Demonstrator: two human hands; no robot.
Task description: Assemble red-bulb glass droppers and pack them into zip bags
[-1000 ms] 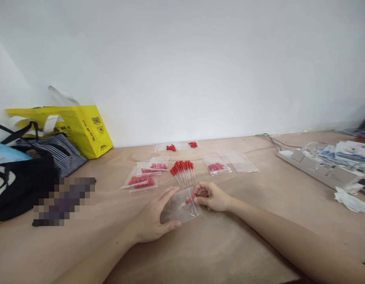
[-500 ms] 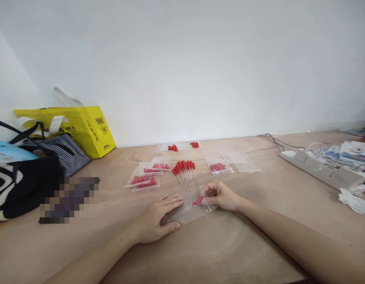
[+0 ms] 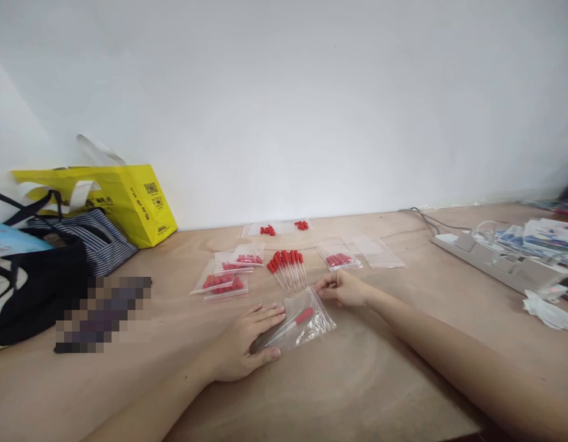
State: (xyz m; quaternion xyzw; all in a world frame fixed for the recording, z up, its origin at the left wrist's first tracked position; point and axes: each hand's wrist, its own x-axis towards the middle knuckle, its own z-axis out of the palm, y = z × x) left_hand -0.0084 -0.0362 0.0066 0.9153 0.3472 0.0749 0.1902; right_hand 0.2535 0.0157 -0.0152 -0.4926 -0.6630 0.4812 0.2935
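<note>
A clear zip bag (image 3: 318,322) lies on the wooden table with one red-bulbed dropper (image 3: 305,315) inside it. My left hand (image 3: 249,337) rests flat on the bag's left end, fingers stretched and thumb apart. Just beyond the bag's upper right corner is my right hand (image 3: 343,288), its fingers loosely bent and nothing visible in them. Close to its fingertips, several loose droppers (image 3: 287,264) lie fanned out, red bulbs pointing away from me.
Filled bags of droppers (image 3: 224,281) overlap at the left. Another filled bag (image 3: 339,258) and flat clear bags (image 3: 383,253) lie at the right. More droppers (image 3: 268,230) are near the wall. A yellow bag (image 3: 146,202) stands left; a power strip (image 3: 491,264) lies right.
My right hand has let go of the dropper, leaving it in the bag, and moved up and slightly right. My left hand stays on the bag.
</note>
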